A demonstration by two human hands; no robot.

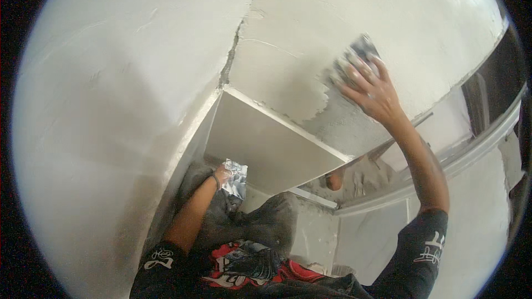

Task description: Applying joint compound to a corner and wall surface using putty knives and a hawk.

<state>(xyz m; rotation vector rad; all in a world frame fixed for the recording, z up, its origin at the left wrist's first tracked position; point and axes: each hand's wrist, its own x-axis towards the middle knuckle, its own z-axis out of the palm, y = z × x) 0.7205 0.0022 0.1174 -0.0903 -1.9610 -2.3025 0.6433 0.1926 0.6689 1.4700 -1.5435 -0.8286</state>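
Note:
My right hand [378, 95] reaches up to the pale plastered wall [293, 33], its fingers wrapped over a flat metal putty blade [366, 47]. The blade is pressed to or very near the wall, slightly blurred, and white plaster smears the fingers. Just below it, a ragged edge of fresh plaster borders a bare grey patch [354, 124]. Low on the left, my left hand [222, 175] grips a shiny, flat metal plate [236, 181] with whitish smears on it, held in front of my dark trousers. The handles of both tools, if any, are hidden.
A second white wall [105, 77] meets the first at a rough, cracked corner joint [230, 58]. Beneath the wall sits a smooth board [266, 138] with white edges. A recess framed by a pale curved sill [471, 152] lies at right.

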